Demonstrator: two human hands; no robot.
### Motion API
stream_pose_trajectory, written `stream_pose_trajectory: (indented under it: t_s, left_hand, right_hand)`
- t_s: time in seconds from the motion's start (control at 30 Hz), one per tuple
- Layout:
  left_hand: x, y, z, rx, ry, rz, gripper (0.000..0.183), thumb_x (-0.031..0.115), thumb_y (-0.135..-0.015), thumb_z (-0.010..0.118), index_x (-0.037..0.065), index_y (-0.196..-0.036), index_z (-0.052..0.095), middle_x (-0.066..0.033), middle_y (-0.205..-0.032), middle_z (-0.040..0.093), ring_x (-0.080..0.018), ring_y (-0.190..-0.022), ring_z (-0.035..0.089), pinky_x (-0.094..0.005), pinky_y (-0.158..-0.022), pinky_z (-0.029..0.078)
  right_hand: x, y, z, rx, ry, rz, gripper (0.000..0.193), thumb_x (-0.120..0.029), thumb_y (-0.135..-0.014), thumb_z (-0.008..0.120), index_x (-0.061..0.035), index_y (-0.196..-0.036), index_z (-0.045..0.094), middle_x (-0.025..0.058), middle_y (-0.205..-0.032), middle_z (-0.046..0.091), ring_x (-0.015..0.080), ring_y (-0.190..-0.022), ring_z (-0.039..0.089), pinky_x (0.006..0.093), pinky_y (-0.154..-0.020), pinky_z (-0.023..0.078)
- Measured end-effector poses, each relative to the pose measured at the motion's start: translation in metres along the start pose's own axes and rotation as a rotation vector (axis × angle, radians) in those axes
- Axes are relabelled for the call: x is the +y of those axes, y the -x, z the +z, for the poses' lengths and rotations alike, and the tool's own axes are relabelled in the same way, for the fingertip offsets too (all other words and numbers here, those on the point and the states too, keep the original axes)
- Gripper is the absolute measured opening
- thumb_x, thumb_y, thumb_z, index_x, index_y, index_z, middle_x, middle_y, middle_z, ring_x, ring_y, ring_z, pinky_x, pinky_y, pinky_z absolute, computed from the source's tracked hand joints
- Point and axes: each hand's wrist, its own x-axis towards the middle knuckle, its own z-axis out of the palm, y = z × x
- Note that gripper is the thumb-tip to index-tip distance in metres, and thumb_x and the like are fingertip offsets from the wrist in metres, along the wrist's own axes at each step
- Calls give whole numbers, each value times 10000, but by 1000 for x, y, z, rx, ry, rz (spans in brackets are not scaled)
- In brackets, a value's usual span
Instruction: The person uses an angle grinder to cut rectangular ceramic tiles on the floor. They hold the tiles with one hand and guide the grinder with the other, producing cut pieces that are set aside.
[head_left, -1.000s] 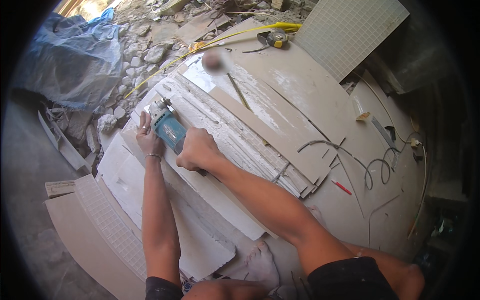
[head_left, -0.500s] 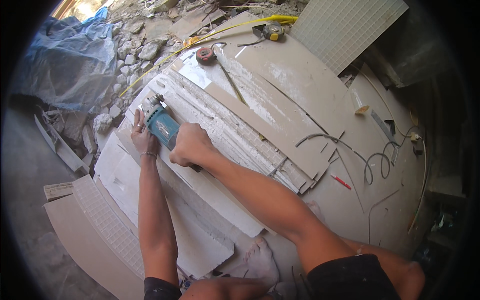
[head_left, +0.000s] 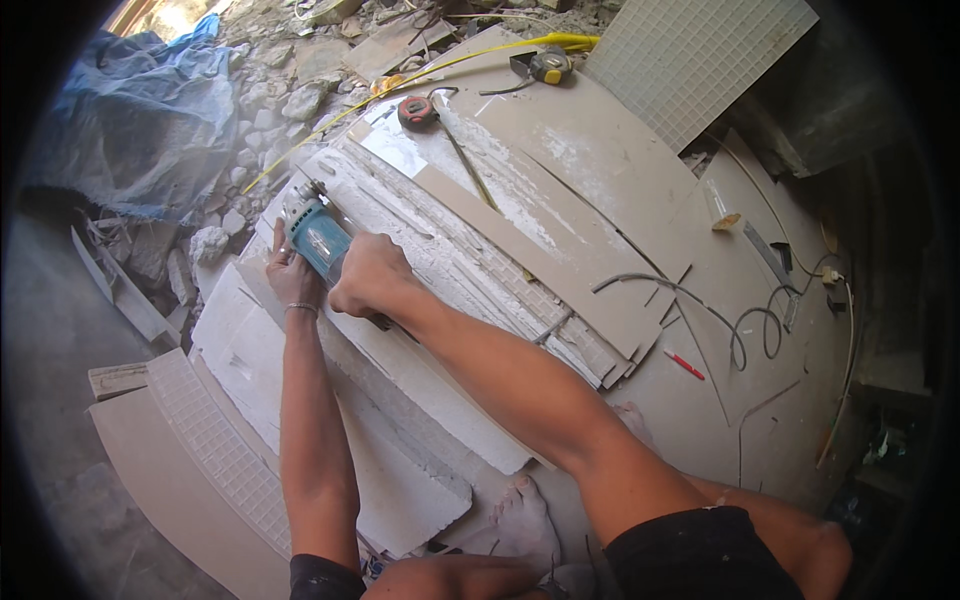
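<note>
My right hand (head_left: pixel 374 277) wraps round a grinder (head_left: pixel 320 238) left of the frame's center, likely to steady it; my left hand (head_left: pixel 293 281), fingers extended, lies beside it, whether gripping I cannot tell. Dusty slabs (head_left: pixel 450 428) lie beneath, with rubble (head_left: pixel 304 101) and a blue sheet (head_left: pixel 150 125) at upper left.

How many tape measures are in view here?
2. One red-and-black tape measure lies on the slabs beyond the angle grinder; one yellow-and-black tape measure sits farther right, near the grid-patterned panel. Others could be hidden among the rubble.
</note>
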Motion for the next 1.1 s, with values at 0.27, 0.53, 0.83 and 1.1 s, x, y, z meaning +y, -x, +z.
stream_pose_trajectory:
  t_s: [0.27, 0.53, 0.83, 1.1]
  left_hand:
    - [-13, -11, -12, -33, -100, 132, 564, 6, -1057, 704, 33, -1604, 568, -106, -1500, 688, -205, -1264, 696, -347, -1070, 590]
    - [-9, -7, -9, 98, -501, 260, 419, 176, -1088, 720, 25, -1478, 696, -87, -1692, 566, -248, -1586, 488, -394, -1320, 365]
    - [-11, -9, -11, 84, -475, 254, 435, 141, -1073, 723, 32, -1493, 687, -106, -1707, 545, -253, -1581, 498, -392, -1300, 399]
    - [-21, -16, -19, 29, -334, 232, 472, 142, -1034, 774, 58, -1492, 694, -108, -1736, 504, -245, -1578, 498, -386, -1291, 422]
  right_hand:
    - [17, 21, 0, 3, -35, -25, 522, -181, -714, 903, 92, -1136, 764, 298, -1217, 783, 404, -1177, 783, 415, -1015, 641]
    - [37, 44, -1, 9, -30, -24, 423, -164, -695, 874, 104, -1004, 766, 334, -1102, 787, 430, -1069, 807, 426, -954, 660]
    - [29, 39, -5, -63, -27, 32, 505, -144, -730, 898, 86, -1162, 772, 298, -1264, 774, 395, -1221, 772, 406, -1038, 640]
    - [21, 27, -3, -57, 3, 39, 532, -165, -757, 907, 56, -1221, 767, 268, -1297, 775, 367, -1249, 766, 395, -1055, 632]
